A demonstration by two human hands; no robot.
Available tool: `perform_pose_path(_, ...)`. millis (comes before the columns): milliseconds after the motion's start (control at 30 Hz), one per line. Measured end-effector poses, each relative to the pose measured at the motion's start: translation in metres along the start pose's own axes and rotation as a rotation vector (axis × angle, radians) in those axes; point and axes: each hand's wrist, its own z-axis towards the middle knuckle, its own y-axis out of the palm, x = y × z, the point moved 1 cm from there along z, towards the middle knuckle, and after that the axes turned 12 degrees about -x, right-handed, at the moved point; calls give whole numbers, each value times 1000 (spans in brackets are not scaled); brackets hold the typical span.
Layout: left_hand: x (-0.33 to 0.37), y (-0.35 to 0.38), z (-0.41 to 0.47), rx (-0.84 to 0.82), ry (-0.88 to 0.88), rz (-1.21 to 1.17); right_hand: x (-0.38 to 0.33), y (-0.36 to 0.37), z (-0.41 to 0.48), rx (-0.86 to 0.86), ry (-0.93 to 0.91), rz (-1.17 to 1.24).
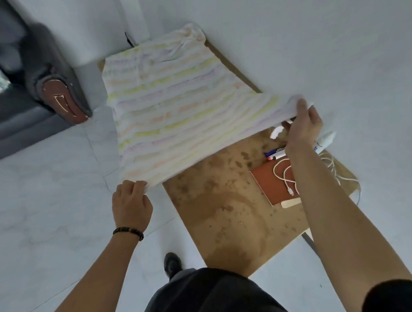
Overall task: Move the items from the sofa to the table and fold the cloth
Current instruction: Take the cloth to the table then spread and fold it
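Observation:
A white cloth with pastel stripes is stretched over the far half of the brown table. My left hand grips its near left corner, off the table's left edge. My right hand pinches the near right corner, lifted above the table. On the table's right side lie a brown notebook, a white cable coiled on it, two markers and a white tube, partly hidden behind my right forearm.
A grey sofa with a brown-ended armrest stands at the upper left. Pale tiled floor surrounds the table. My foot is on the floor by the table's near left corner. A small white object lies under my right hand.

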Motion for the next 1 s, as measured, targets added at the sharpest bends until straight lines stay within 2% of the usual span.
perform_pose_path(67, -2, 2, -7, -22, -12, 20, 2, -17, -15, 59, -61, 65)
perform_pose_path(100, -5, 5, -14, -60, -17, 40, 15, -28, -20, 92, -7, 87)
perform_pose_path(200, -19, 23, -44, -264, -52, 149, 80, -66, -34, 63, 405, 106)
perform_pose_path(267, -28, 33, -65, -411, -109, 197, 121, -90, -46, 4, 589, 112)
perform_pose_path(333, -31, 39, -78, -500, -156, 203, 145, -106, -57, -7, 612, 14)
perform_pose_path(433, -29, 41, -87, -538, -190, 169, 156, -115, -56, -54, 608, -173)
perform_pose_path(533, -25, 40, -88, -549, -218, 130, 133, -107, -41, -5, 491, -303)
perform_pose_path(633, -16, 41, -88, -529, -172, 117, 82, -89, -31, 71, 96, -512)
perform_pose_path(700, -5, 42, -89, -495, -97, 135, 52, -80, -34, 111, -165, -553)
perform_pose_path(767, 7, 50, -92, -494, -50, 144, 43, -83, -32, 166, -260, -538)
perform_pose_path(867, 24, 65, -101, -649, -42, 117, 76, -110, -16, 219, -43, -566)
perform_pose_path(933, 32, 79, -108, -794, -20, 129, 103, -135, -6, 247, 222, -671)
perform_pose_path(1000, 40, 90, -111, -996, -18, 180, 124, -153, -4, 220, 456, -666)
